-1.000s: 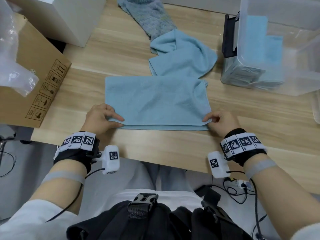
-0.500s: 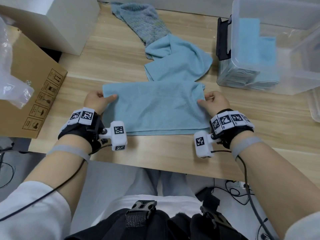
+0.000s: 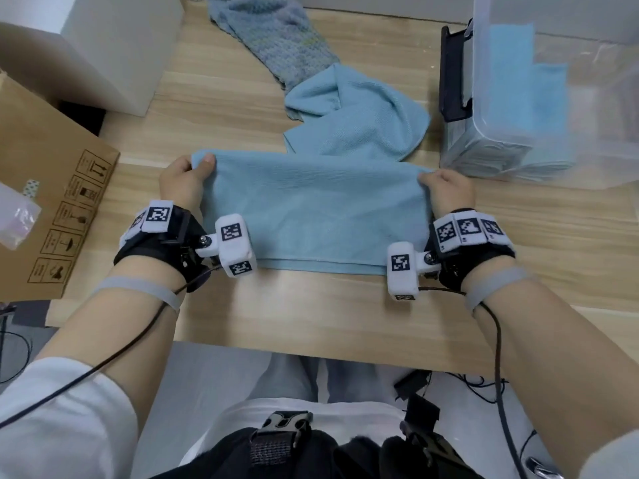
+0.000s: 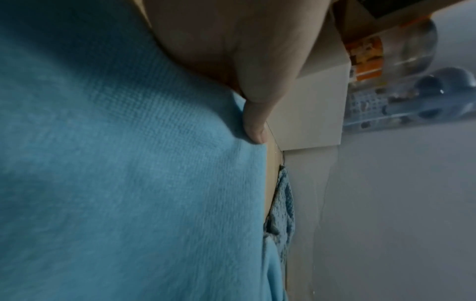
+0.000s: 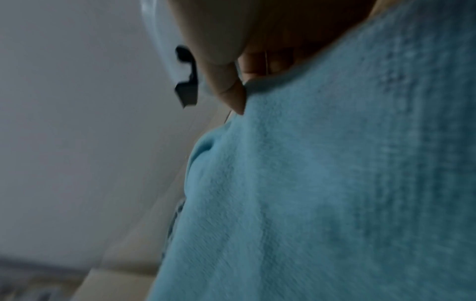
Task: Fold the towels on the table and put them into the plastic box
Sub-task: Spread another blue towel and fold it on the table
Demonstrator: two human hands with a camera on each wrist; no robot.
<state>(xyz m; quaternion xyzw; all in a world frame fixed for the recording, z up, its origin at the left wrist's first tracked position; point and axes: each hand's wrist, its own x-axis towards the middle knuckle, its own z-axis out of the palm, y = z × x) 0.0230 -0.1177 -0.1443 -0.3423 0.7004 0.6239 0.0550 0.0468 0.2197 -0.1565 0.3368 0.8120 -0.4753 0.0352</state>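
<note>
A light blue towel lies folded on the wooden table in front of me. My left hand pinches its far left corner, thumb on top, and the left wrist view shows the thumb pressed on the blue towel. My right hand pinches the far right corner; in the right wrist view a fingertip meets the hem of the towel. A crumpled blue towel and a grey-blue knitted towel lie beyond. The clear plastic box at right holds folded blue towels.
A brown cardboard box and a white box stand at the left. A black latch sits on the plastic box's near side. Cables hang below the table's front edge.
Both hands have carried the towel's near edge away from me over the rest of it, from the front edge to the far edge, making the towel narrower.
</note>
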